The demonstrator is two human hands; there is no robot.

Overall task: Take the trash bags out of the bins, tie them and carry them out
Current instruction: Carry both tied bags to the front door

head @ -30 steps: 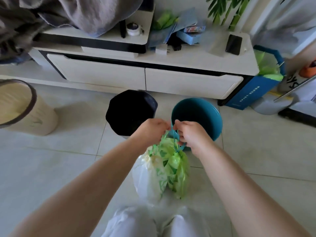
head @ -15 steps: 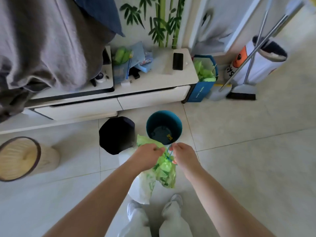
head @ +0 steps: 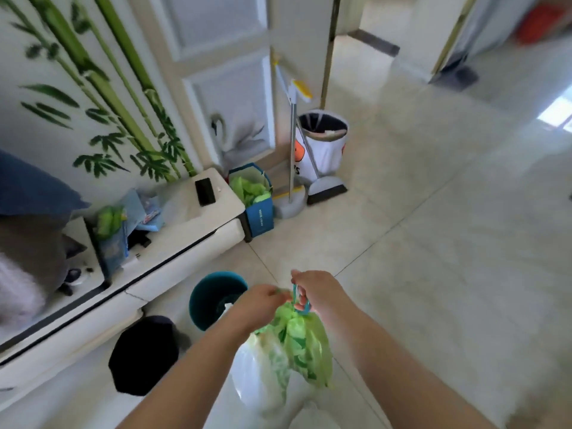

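Writing is scarce: the blue box (head: 259, 218) far ahead of the left hand (head: 260, 305) has a pale label too blurred to read, and the white bin (head: 325, 147) beyond the right hand (head: 318, 294) shows an orange print and dark letters half hidden by a broom (head: 326, 189).

The floor (head: 433, 243) is glossy pale tile, running past an open door (head: 223, 72) into a further room. A bamboo decal (head: 123, 97) covers the wall left of the hands, above a low white cabinet (head: 185, 264) carrying a black phone (head: 205, 191) and clutter.

Both hands meet at the neck of a green bag (head: 305, 342). The left hand's fingers are curled around the gathered top; the right pinches the blue drawstring (head: 301, 301). The bag hangs below them, bunched against a white bag (head: 260, 376) under the left wrist.

Of the 2 bins just left of the left hand, the teal bin (head: 201, 305) holds a small white scrap, while the black bin (head: 145, 356) is too dark to see into. The blue box is stuffed with green bags. The white bin has a dark liner.
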